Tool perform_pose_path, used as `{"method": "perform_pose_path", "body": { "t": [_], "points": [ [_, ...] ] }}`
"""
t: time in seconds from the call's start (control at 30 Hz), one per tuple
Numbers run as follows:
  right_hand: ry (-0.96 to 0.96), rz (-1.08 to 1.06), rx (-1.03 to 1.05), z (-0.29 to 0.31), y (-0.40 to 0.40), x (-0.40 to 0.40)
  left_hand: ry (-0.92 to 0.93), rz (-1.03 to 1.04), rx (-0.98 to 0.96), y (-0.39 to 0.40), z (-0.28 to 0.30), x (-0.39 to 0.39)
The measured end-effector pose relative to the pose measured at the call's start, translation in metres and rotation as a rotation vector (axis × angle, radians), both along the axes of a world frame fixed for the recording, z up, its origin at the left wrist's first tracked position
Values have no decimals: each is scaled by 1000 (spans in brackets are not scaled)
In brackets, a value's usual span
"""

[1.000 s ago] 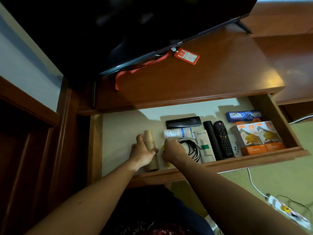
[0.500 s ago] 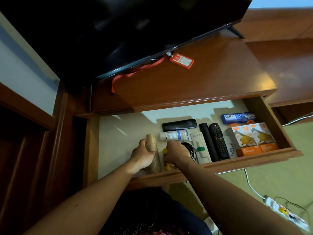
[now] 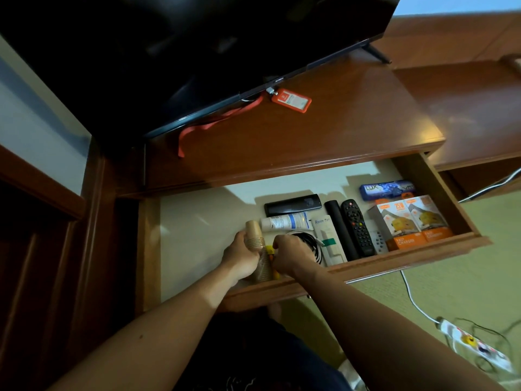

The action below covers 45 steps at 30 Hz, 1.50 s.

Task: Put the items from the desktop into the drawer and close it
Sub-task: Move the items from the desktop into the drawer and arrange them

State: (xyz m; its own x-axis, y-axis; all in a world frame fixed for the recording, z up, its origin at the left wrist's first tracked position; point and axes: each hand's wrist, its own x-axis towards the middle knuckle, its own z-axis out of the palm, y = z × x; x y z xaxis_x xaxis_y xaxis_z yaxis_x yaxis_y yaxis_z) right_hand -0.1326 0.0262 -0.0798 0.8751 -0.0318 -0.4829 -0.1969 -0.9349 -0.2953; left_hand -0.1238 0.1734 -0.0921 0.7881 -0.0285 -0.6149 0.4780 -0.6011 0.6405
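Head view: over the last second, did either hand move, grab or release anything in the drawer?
Hardly any change. The left hand keeps its grip on the stack of paper cups, lying at the drawer's front edge. The right hand stays curled over the yellow item beside the coiled cable; nothing was let go. The remotes, tube and boxes lie as before, and the orange badge remains on the desktop.

Both forearms are bare to the frame's edge — no sleeves, watch or rings show. The left hand [image 3: 242, 256] and right hand [image 3: 291, 256] are ungloved. Below them, dark clothing carries a faint pale print.
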Motion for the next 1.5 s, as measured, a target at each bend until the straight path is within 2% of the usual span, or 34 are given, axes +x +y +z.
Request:
{"method": "perform_pose_path", "body": {
  "t": [0.3,0.6,0.8,1.1,1.37,1.5],
  "points": [
    [-37,-39,36,5,-3,-6,-1,4,-37,8,0,-6],
    [-57,-91,76,18,-6,-11,-18,-149,83,16,13,-2],
    [-121,-123,82,39,-10,4,-186,-252,175,15,44,21],
    [-319,-211,147,94,-44,96,-609,-237,143,-28,113,115],
    [-394,-137,181,105,-102,226,-674,-227,232,-75,113,227],
    [-446,-73,91,94,-123,291,-690,-183,321,-93,98,275]
  ]
}}
